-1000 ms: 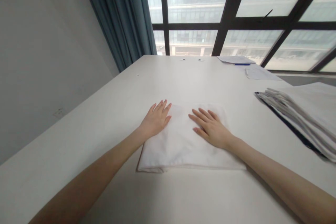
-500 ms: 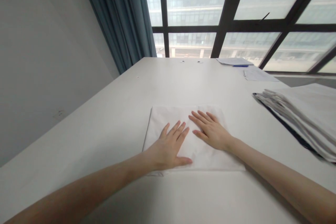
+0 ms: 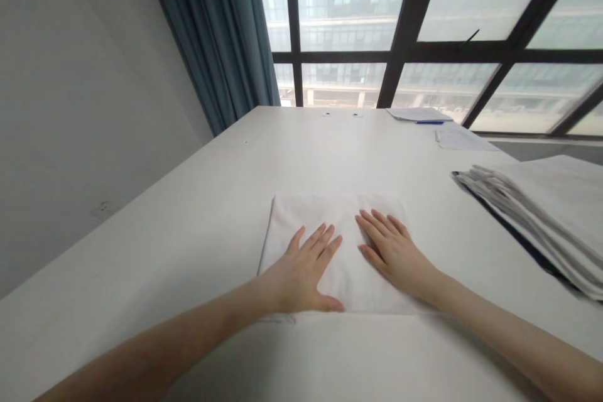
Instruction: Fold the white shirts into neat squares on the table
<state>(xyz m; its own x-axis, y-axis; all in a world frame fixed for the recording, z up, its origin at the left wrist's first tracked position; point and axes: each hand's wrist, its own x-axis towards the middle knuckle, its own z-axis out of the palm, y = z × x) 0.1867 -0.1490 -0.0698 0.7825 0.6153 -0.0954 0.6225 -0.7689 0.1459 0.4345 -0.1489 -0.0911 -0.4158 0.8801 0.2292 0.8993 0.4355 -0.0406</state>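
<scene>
A folded white cloth (image 3: 348,276) lies flat on the white table (image 3: 211,213), close to its front edge. My left hand (image 3: 304,270) rests palm down on the cloth's left front part, fingers spread and the thumb near the front fold. On the right part of the cloth lies my right hand (image 3: 396,251), also palm down, its fingers stretched out and the thumb apart. Neither hand grips anything. The cloth's right front corner is partly hidden by my right forearm.
A stack of folded white cloths (image 3: 556,201) with a dark layer beneath is at the right edge. Papers (image 3: 417,114) and a blue pen (image 3: 429,122) lie at the far right of the table. Beyond are a blue curtain (image 3: 221,31) and windows.
My right hand has slid slightly to the right and toward me on the cloth. My left hand has stayed nearly in place. The view has shifted a little.
</scene>
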